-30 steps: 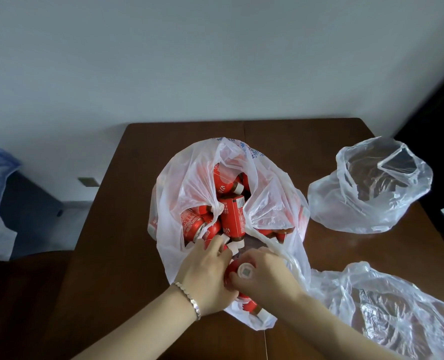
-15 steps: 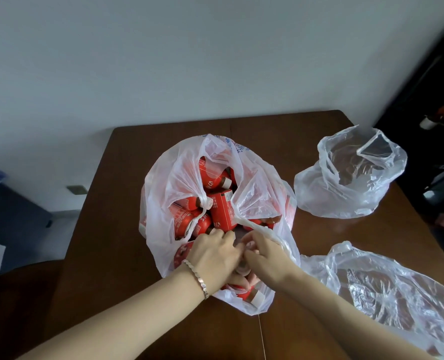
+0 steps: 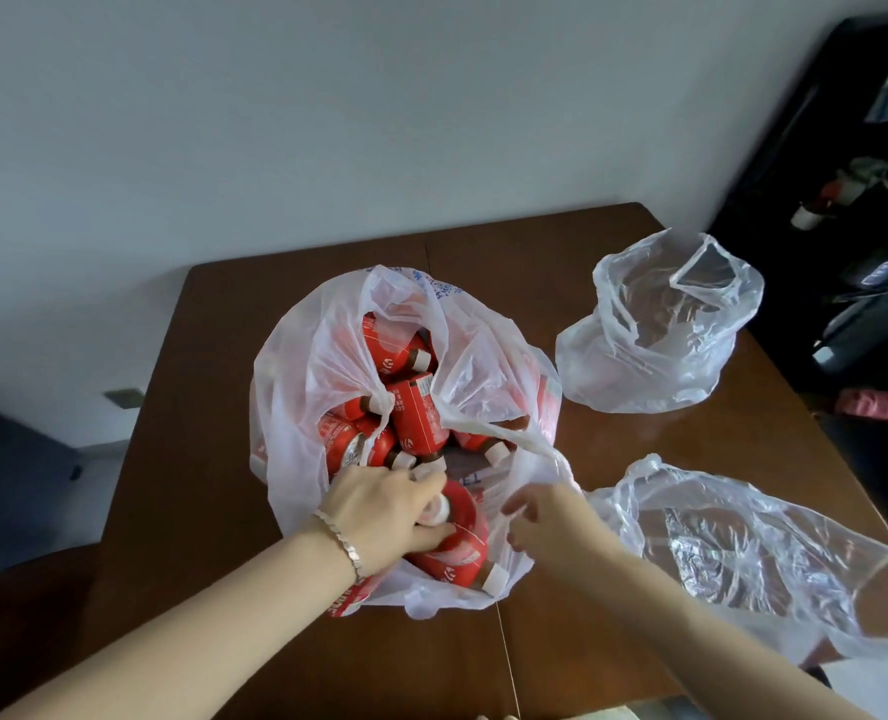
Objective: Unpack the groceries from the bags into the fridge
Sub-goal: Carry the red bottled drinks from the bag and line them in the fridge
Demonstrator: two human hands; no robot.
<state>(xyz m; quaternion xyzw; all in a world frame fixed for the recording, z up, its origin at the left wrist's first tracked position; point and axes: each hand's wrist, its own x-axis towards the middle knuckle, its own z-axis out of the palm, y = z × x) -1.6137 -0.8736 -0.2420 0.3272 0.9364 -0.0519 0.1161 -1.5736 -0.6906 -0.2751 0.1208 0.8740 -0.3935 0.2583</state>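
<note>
A brown wooden table (image 3: pixel 192 459) is standing against a pale wall, and the white grocery bag (image 3: pixel 296 397) is sitting at its middle, mouth gaping upward. The left hand (image 3: pixel 379 517), with a silver bracelet (image 3: pixel 343 543) lying across the wrist, is reaching into the near side of that bag and curling its fingers around a red bottle (image 3: pixel 465 519) just below the white cap. More red bottles (image 3: pixel 416 418) (all white-capped, lying every which way) are crowding the bag behind it. The right hand (image 3: pixel 551 522) is hanging at the bag's right rim with fingers loosely bent; whether it is pinching the plastic I cannot tell. Further right, an upright clear bag (image 3: pixel 655 366) is standing open near the table's far edge, and a flattened clear bag (image 3: pixel 743 553) is lying crumpled nearer the person. A dark shelf unit (image 3: pixel 821 262) is rising beyond the table's right side.
</note>
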